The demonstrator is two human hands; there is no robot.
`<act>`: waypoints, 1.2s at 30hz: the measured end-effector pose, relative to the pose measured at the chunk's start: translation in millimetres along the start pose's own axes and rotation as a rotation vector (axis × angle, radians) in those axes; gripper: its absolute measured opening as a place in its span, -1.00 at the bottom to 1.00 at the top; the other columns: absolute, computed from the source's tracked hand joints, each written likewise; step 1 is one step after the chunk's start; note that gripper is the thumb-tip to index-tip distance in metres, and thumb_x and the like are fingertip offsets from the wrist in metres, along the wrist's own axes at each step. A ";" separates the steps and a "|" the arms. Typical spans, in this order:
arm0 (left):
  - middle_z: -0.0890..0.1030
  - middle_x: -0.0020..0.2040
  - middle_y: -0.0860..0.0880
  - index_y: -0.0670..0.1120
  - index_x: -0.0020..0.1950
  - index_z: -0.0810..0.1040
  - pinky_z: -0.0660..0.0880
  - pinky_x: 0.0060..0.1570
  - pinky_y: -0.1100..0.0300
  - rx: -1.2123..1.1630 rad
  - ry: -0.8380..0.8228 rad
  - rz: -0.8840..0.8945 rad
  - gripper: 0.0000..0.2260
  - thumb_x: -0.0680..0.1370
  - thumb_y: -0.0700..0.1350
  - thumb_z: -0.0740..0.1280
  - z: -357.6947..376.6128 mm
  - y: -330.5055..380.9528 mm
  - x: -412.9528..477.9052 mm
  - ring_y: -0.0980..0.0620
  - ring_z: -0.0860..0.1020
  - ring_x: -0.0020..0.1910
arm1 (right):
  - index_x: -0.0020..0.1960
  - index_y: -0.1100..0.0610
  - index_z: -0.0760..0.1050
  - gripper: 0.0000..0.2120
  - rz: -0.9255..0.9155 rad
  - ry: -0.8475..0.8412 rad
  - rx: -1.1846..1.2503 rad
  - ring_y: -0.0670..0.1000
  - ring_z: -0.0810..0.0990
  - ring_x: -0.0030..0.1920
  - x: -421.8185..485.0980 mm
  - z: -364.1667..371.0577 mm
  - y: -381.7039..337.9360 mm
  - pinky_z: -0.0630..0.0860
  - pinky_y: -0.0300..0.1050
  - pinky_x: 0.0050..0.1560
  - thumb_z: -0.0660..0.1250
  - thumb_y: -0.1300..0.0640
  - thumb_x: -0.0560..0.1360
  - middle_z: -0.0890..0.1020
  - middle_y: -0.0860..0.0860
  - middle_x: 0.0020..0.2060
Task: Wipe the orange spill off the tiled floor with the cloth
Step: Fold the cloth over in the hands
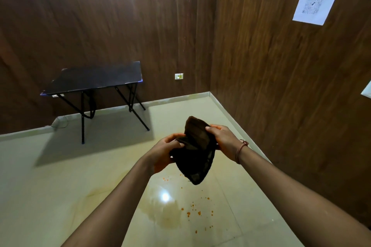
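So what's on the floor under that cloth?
Below the cloth, held up off the floor by the left hand and right hand, lie orange specks and a pale wet stain. The floor directly behind the cloth is hidden.

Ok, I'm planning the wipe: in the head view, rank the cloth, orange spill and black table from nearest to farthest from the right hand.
1. Cloth, gripped in the right hand itself.
2. Orange spill, down on the floor below it.
3. Black table, far off to the left.
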State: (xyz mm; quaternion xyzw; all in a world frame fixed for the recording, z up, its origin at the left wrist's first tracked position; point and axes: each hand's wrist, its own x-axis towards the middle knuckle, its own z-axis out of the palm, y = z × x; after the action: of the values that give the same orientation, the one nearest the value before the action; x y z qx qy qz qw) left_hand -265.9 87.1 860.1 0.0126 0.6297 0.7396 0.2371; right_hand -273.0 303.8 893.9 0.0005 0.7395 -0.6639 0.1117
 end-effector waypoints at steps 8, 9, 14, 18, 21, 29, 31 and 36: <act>0.55 0.31 -0.03 -0.03 0.38 0.41 0.47 0.28 0.01 0.191 -0.048 0.078 -0.42 0.42 0.08 0.49 43.2 1.5 -5.7 -0.01 0.54 0.27 | 0.16 0.21 0.55 -0.74 -0.090 -0.364 -0.090 0.07 0.61 0.04 3.3 -39.9 -42.6 0.57 -0.14 -0.01 0.23 0.07 0.62 0.62 0.18 0.06; 0.57 0.28 -0.05 -0.07 0.36 0.45 0.47 0.26 0.04 0.216 -0.054 0.116 -0.52 0.48 0.00 0.45 51.1 6.2 -4.5 -0.02 0.54 0.27 | 0.18 0.20 0.56 -0.74 -0.111 -0.355 -0.065 0.08 0.62 0.06 8.5 -43.0 -47.1 0.58 -0.13 0.01 0.25 0.06 0.61 0.62 0.17 0.07; 0.64 0.09 -0.21 -0.17 0.20 0.53 0.58 0.02 0.01 -0.103 0.170 0.095 -0.72 0.54 -0.06 0.36 78.9 28.1 9.2 -0.18 0.63 0.07 | 0.24 0.18 0.55 -0.48 0.109 -0.298 0.288 0.19 0.56 0.23 27.3 -61.8 -17.1 0.44 0.16 0.33 0.34 -0.20 0.50 0.62 0.15 0.19; 0.63 0.05 -0.24 -0.18 0.19 0.50 0.59 -0.15 0.04 0.020 0.289 -0.081 -0.78 0.59 -0.11 0.28 80.6 24.8 18.4 -0.17 0.64 -0.03 | 0.27 0.18 0.56 -0.55 0.234 -0.314 0.292 0.17 0.58 0.20 11.5 -60.6 33.3 0.55 0.12 0.16 0.39 -0.05 0.47 0.64 0.14 0.16; 0.64 0.04 -0.25 -0.20 0.18 0.52 0.60 -0.10 0.02 -0.025 0.263 -0.125 -0.81 0.59 -0.22 0.26 76.2 15.4 23.6 -0.19 0.64 -0.01 | 0.26 0.29 0.53 -0.64 0.247 -0.156 0.281 0.18 0.61 0.13 20.9 -59.4 44.7 0.58 0.07 0.09 0.42 0.20 0.49 0.66 0.20 0.11; 0.50 0.26 -0.14 -0.09 0.44 0.27 0.53 0.17 0.07 0.313 0.407 -0.048 -0.38 0.47 -0.14 0.48 59.2 -1.7 50.7 -0.08 0.54 0.18 | 0.35 0.02 0.42 -0.42 0.048 -0.106 -0.075 0.11 0.56 0.17 39.9 -60.9 50.7 0.57 -0.01 0.18 0.52 0.25 0.39 0.55 0.08 0.14; 0.52 0.20 -0.07 -0.06 0.40 0.37 0.49 0.10 0.19 0.594 0.321 0.010 -0.39 0.41 -0.16 0.53 58.9 -2.1 51.8 -0.02 0.51 0.16 | 0.30 0.07 0.50 -0.46 0.006 -0.140 -0.233 0.05 0.56 0.16 42.1 -62.7 49.7 0.57 -0.16 0.11 0.53 0.28 0.36 0.58 0.03 0.11; 0.59 -0.09 0.00 -0.07 0.04 0.64 0.50 -0.17 0.21 1.070 0.488 0.128 -0.77 0.41 -0.10 0.50 67.2 -14.1 59.1 0.02 0.55 -0.08 | 0.03 0.09 0.64 -0.85 -0.076 -0.147 -0.722 -0.03 0.61 -0.06 59.8 -68.5 53.5 0.57 -0.18 -0.08 0.44 0.16 0.45 0.66 -0.01 -0.12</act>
State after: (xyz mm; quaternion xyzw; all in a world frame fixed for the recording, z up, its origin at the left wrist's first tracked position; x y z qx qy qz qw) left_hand -292.3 172.3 844.2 -0.0020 0.9495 0.3137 0.0011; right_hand -334.6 368.6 837.8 -0.1137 0.9156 -0.3622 0.1328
